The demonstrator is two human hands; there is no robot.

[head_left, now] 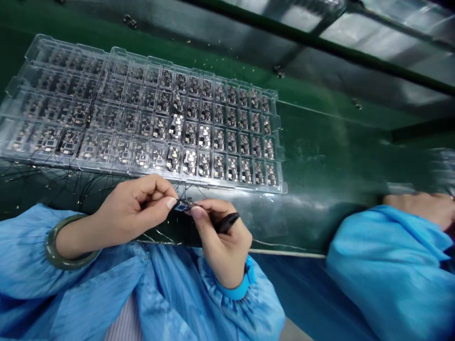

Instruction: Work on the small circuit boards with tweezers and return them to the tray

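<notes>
My left hand [137, 208] pinches a small dark circuit board [183, 206] between thumb and fingers, just in front of the tray. My right hand [220, 241] meets it from the right, its fingertips pressed on the same board, and a thin black tool [227, 221] lies across its fingers. A green bangle [60, 255] circles my left wrist. Both arms wear blue sleeves. A clear plastic tray [280, 187] with several rows of small circuit boards lies right behind my hands.
Another clear tray [42, 52] overlaps the first at the far left. Thin black wires [53, 182] lie loose on the green work surface [320, 156]. A co-worker's blue sleeve [391, 265] and hand [423, 208] rest at the right.
</notes>
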